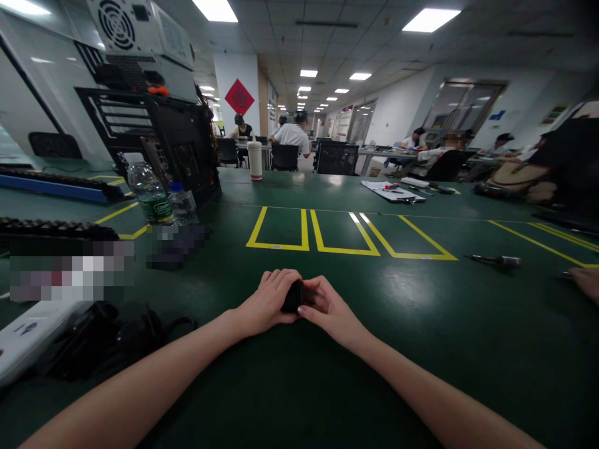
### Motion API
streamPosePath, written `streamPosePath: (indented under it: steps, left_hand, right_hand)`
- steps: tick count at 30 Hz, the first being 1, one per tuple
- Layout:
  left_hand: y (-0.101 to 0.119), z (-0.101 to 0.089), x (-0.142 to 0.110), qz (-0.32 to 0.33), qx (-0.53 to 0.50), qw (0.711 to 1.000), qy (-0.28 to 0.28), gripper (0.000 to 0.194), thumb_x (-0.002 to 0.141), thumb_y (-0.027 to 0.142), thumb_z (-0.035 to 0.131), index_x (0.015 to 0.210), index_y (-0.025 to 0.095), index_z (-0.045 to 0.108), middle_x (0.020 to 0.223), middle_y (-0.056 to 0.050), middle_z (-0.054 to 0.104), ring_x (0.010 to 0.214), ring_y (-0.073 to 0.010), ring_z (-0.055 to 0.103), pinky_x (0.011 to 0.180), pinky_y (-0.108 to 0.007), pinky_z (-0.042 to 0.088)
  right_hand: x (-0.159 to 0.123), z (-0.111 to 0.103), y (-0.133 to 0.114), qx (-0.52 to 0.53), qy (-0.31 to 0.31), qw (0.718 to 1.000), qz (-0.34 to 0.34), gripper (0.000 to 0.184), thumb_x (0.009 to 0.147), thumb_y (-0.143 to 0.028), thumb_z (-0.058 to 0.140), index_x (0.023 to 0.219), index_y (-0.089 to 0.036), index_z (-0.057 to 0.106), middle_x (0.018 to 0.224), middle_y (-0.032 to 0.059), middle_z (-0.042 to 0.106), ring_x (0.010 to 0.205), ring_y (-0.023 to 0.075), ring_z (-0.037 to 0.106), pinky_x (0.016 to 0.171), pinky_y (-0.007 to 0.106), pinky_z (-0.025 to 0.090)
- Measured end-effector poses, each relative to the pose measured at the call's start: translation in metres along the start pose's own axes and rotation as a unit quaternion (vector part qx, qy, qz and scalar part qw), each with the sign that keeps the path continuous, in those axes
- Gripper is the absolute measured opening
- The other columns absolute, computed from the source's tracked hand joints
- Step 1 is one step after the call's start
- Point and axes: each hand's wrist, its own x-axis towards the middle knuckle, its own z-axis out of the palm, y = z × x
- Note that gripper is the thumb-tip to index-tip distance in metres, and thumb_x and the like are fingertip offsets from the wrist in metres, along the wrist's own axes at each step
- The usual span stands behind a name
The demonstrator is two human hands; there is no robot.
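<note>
A small black box-shaped object (292,298) stands between my two hands, low over the green table (402,349). Its exact kind I cannot make out. My left hand (271,300) is wrapped round its left side and top, the thumb lying along the near side. From the right, my right hand (330,310) grips the edge, with thumb and fingertips pressed against it. The fingers cover much of the object. Just beyond the hands, yellow tape outlines (278,247) mark the table top.
At left are a white power strip (23,333), black cables (135,333), a plastic bottle (150,193) and a black computer case (182,149). A white tumbler (255,161) stands farther back. Rightward lie a screwdriver (503,260), a clipboard (390,191) and another person's hand (587,282).
</note>
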Motion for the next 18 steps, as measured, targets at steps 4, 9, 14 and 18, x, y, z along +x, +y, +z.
streamPosePath:
  steps: [4, 9, 14, 18]
  left_hand:
    - [-0.005, 0.008, 0.001, -0.002, 0.005, 1.000, 0.018, 0.056, 0.065, 0.023, 0.063, 0.112, 0.019, 0.033, 0.109, -0.007, 0.046, 0.094, -0.0225, 0.044, 0.078, -0.035, 0.032]
    - [-0.004, 0.004, 0.001, -0.002, -0.001, 1.000, 0.005, 0.056, 0.065, 0.024, 0.062, 0.113, 0.019, 0.033, 0.111, -0.007, 0.045, 0.095, -0.0219, 0.045, 0.079, -0.034, 0.032]
    - [0.001, -0.005, 0.000, -0.023, 0.003, 1.000, 0.003, 0.058, 0.067, 0.025, 0.062, 0.116, 0.019, 0.032, 0.113, -0.008, 0.045, 0.098, -0.0231, 0.044, 0.080, -0.035, 0.033]
    - [0.005, -0.005, 0.000, -0.048, 0.002, 0.999, -0.004, 0.056, 0.065, 0.023, 0.063, 0.113, 0.019, 0.035, 0.107, -0.007, 0.050, 0.092, -0.0224, 0.046, 0.077, -0.034, 0.034]
  right_hand:
    - [0.002, 0.003, 0.001, -0.003, 0.039, 0.999, -0.006, 0.019, 0.074, -0.024, 0.055, 0.089, -0.021, 0.044, 0.091, 0.0005, 0.052, 0.087, 0.0160, 0.056, 0.073, 0.031, 0.049]
    - [0.004, 0.006, 0.003, -0.018, 0.059, 0.998, -0.012, 0.026, 0.072, -0.021, 0.057, 0.095, -0.021, 0.043, 0.098, 0.0025, 0.052, 0.094, 0.0172, 0.054, 0.079, 0.032, 0.048]
    - [0.006, 0.007, 0.002, -0.048, 0.051, 0.997, 0.016, 0.032, 0.074, -0.024, 0.055, 0.104, -0.019, 0.044, 0.104, 0.0050, 0.053, 0.099, 0.0181, 0.052, 0.086, 0.035, 0.044]
    - [0.003, 0.007, -0.004, -0.055, 0.044, 0.997, 0.019, 0.030, 0.075, -0.024, 0.055, 0.103, -0.019, 0.045, 0.102, 0.0040, 0.053, 0.099, 0.0186, 0.052, 0.088, 0.037, 0.043]
